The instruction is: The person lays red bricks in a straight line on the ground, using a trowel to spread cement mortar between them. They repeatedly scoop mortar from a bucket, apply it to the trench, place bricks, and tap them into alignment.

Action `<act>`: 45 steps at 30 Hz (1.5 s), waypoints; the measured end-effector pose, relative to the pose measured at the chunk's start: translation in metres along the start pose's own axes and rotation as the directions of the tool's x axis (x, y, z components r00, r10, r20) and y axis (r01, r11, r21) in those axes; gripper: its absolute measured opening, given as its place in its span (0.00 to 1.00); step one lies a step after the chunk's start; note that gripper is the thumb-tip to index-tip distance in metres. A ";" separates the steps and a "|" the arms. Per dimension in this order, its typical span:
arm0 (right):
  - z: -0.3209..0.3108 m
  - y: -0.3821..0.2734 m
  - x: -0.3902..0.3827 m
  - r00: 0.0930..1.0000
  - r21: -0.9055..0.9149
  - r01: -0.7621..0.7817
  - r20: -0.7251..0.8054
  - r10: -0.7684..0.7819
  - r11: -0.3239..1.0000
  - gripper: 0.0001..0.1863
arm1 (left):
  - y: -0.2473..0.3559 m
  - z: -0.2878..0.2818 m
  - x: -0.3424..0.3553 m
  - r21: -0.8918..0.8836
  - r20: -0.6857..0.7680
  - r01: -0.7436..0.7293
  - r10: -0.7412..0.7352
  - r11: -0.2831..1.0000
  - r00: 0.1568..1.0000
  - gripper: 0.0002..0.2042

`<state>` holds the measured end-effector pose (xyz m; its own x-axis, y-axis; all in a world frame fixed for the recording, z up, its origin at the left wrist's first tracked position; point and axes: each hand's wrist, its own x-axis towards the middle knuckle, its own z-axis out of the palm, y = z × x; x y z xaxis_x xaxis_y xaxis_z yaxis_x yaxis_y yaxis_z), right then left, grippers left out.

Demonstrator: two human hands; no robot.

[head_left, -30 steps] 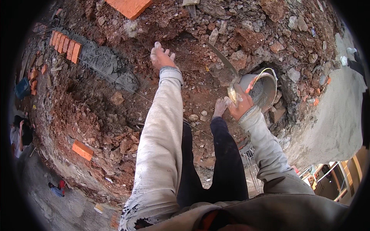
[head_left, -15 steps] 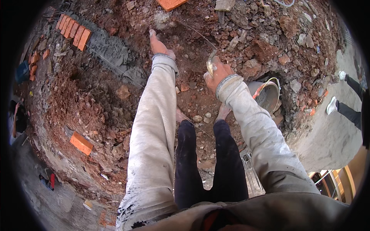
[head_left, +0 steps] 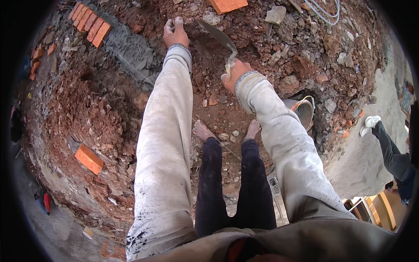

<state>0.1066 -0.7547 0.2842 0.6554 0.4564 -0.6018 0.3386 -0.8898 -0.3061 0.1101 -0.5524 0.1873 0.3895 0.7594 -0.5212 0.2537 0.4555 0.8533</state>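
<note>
Left of the left hand (head_left: 176,35) lies mortar (head_left: 133,49), with a row of bricks (head_left: 90,24) on it; behind that hand, farther left, lies a loose brick (head_left: 89,159). The trowel (head_left: 220,37) is in the right hand (head_left: 237,75), its blade between the hands. Ahead of the right hand is another brick (head_left: 228,4); ahead and right, a cable (head_left: 335,18); behind and right, a bucket (head_left: 306,112) in a hollow.

The left hand (head_left: 176,35), loosely bent, reaches far left; the right hand (head_left: 236,75), nearer, curls closed, its forearm (head_left: 286,137) slanting leftward.
</note>
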 end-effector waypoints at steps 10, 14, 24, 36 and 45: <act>0.005 -0.034 -0.012 0.994 -0.038 -0.100 0.046 0.102 0.994 0.23 | 0.018 -0.020 0.000 0.186 0.136 -0.004 -0.021 0.983 0.990 0.39; -0.013 -0.023 -0.020 0.999 -0.074 -0.023 0.043 0.026 0.997 0.23 | 0.002 -0.034 -0.008 0.030 0.152 0.143 -0.146 0.989 0.978 0.40; -0.020 0.006 -0.033 0.998 -0.222 0.013 0.062 0.001 0.975 0.22 | -0.030 -0.025 -0.039 -0.188 0.177 0.353 -0.322 0.917 0.930 0.41; 0.037 0.034 -0.007 0.971 -0.107 -0.178 -0.179 0.157 0.978 0.21 | -0.113 -0.078 -0.011 0.118 0.274 0.335 -0.355 0.935 0.894 0.29; -0.016 0.012 -0.076 0.993 0.068 0.086 -0.082 -0.081 0.994 0.22 | -0.108 -0.118 -0.031 0.017 0.038 0.421 -0.421 0.907 0.906 0.30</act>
<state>0.0721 -0.7995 0.3383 0.6788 0.5256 -0.5128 0.3476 -0.8451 -0.4061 -0.0342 -0.5702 0.1128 0.2793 0.4786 -0.8324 0.4088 0.7251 0.5541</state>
